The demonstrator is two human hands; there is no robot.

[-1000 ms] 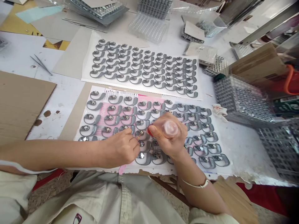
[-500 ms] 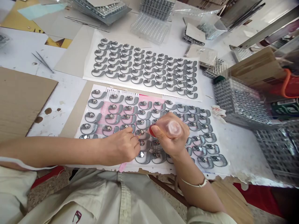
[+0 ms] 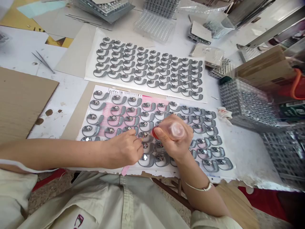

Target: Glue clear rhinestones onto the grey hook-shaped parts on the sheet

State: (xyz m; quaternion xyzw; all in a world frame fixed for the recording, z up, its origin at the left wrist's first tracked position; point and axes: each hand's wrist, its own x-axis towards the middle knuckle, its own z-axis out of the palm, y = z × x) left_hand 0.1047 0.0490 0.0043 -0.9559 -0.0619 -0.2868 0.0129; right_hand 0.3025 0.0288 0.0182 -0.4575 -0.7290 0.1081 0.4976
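My right hand [image 3: 177, 140] is wrapped round a clear squeeze bottle [image 3: 176, 129] with a red collar, tilted so its nozzle end points left and down. Closed in a pinch, my left hand [image 3: 128, 148] holds a thin stick [image 3: 142, 139] whose tip shows at the fingers. The bottle's nozzle and the stick's tip meet near a grey curved piece with a round clear stone [image 3: 144, 135]. Several rows of such pieces lie on a pink and white sheet [image 3: 104, 111]; my hands hide some of them.
Behind lies a white sheet [image 3: 90, 68] with more rows of grey pieces. Tweezers [image 3: 43, 62] rest at left, near a brown board [image 3: 21, 101]. A clear plastic tray [image 3: 153, 27] is at the back. Stacked racks [image 3: 247, 101] and a crumpled tissue [image 3: 224, 115] stand on the right.
Both hands stay in nearly the same place, with the bottle and stick still held. The view has shifted very slightly.
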